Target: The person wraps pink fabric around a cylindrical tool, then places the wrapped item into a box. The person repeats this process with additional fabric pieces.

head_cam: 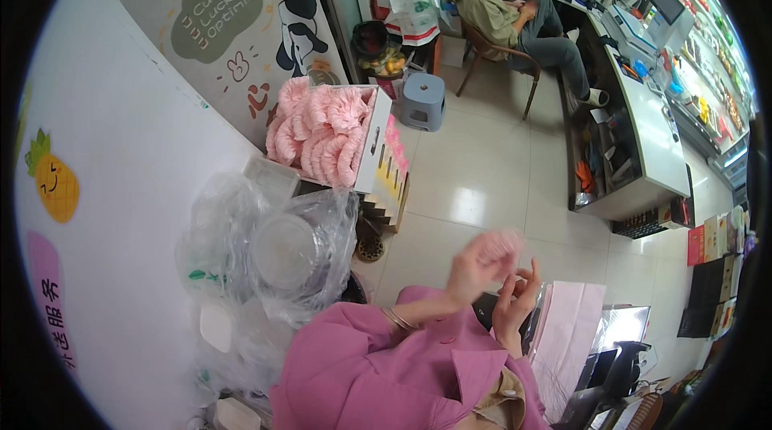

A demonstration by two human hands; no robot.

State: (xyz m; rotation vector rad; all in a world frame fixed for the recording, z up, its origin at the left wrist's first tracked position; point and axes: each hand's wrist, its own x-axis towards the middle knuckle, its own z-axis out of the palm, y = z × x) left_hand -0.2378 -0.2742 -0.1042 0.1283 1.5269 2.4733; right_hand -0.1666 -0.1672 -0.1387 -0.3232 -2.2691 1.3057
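My left hand (471, 273), with bangles at its wrist, is closed around a crumpled piece of pink pleated material (500, 254); both are blurred. Just to the right and slightly lower, my right hand (517, 303) has its fingers partly spread, near the pink piece; nothing shows held in it. Beside my right forearm lie flat light-pink sheets (570, 321), with thin wire-like strands (552, 369) over their lower part. A white box (373, 143) at the upper left holds several ruffled pink pieces (325, 128).
Plastic bags with clear containers (286, 252) lie at the left. A grey-blue stool (423, 98) stands on the tiled floor. Farther back, a person (503, 26) sits on a chair beside a long counter (654, 146). A black device (624, 363) is at lower right.
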